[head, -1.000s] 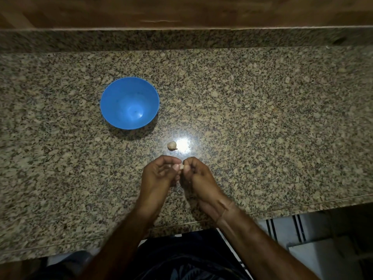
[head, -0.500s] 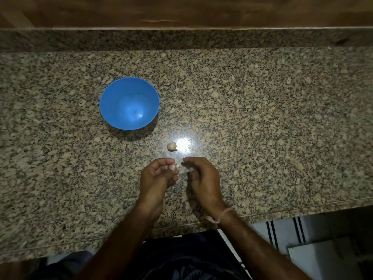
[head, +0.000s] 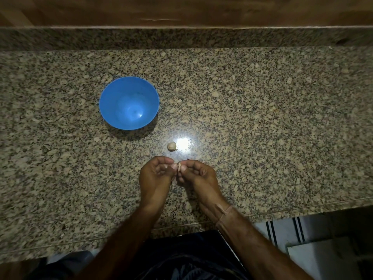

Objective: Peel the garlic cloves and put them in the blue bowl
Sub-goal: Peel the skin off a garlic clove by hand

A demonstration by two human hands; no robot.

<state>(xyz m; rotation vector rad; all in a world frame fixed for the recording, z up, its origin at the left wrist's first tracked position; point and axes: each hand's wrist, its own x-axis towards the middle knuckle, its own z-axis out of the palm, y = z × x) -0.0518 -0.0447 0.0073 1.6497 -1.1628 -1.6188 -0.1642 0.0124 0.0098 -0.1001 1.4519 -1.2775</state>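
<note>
left hand (head: 155,176) and right hand (head: 198,176) pinching one garlic clove (head: 178,165), spare clove (head: 172,146) just beyond the grip, blue bowl (head: 107,116) up-left

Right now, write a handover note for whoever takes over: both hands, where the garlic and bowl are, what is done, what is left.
Left hand and right hand: fingertips meet just above the granite counter, both pinching the held clove, mid-peel.
Loose clove: lies on the counter between the hands and the blue bowl, beside the light glare; it looks unpeeled.
Done: nothing in the bowl yet.
Left: finish peeling the held clove, drop it in the bowl, then peel and add the loose clove.
</note>
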